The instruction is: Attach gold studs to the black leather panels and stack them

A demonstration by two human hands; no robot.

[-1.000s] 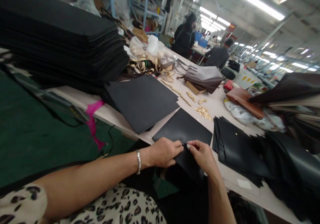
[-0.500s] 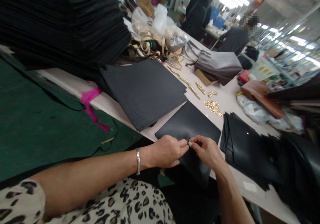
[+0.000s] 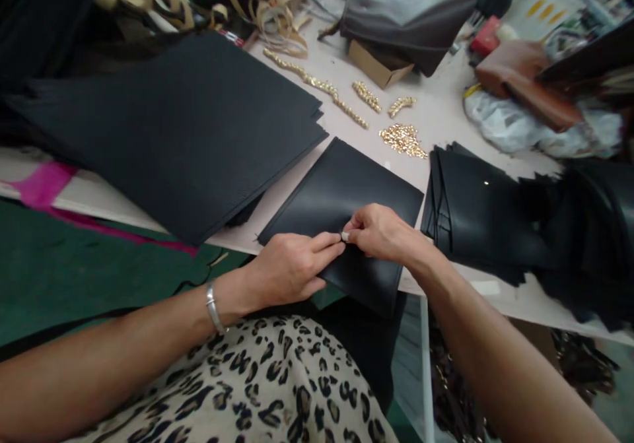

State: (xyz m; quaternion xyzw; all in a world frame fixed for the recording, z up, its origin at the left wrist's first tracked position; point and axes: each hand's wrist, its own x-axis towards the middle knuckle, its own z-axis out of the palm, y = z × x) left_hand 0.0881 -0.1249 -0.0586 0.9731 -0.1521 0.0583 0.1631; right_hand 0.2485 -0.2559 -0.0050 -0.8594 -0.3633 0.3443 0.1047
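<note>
A black leather panel lies at the table's front edge, its lower part hanging over. My left hand rests on it from the left, fingers pressed together, fingertips pinching at the panel's middle. From the right, my right hand meets the same spot, thumb and forefinger closed in a pinch. Whatever lies between those fingertips is too small to make out. Behind the panel sits a pile of small gold-coloured metal pieces, with a long row of gold pieces and two short rows further back.
Large black sheets are stacked on the left. More black leather panels lie to the right, one with a small shiny spot. Farther back are a dark brown bag, a cardboard box and a brown leather piece on plastic.
The view has tipped down and come closer, so the people behind are out of sight. Both hands stay pinched together at the panel's middle.
</note>
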